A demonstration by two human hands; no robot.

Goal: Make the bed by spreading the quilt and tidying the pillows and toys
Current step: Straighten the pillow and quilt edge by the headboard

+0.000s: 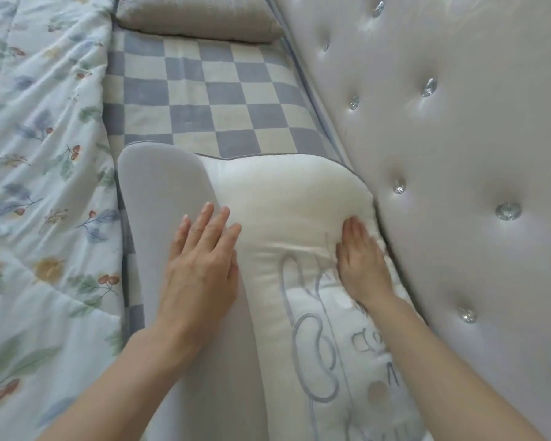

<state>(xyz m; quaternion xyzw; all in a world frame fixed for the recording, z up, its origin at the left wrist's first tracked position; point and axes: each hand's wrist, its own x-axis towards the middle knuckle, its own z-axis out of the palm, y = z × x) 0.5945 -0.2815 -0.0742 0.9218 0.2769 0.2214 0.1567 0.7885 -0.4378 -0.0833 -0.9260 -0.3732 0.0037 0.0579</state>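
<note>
Count, head view. Pillows: 2. One white pillow [287, 198] with a grey side panel and grey embroidery, near; one grey pillow [201, 19] at the far end, cut by the top edge. Quilts: 1, floral quilt [42, 154], left. Checked sheet [213, 100]: 1. Tufted headboard [458, 154]: 1. Crystal buttons [508, 211] on it: 8 counted, possibly more, since glare washes out the upper part. Hands: 2, left hand [201, 265] and right hand [363, 259]. Bare forearms: 2. Toys: 0 seen.
</note>
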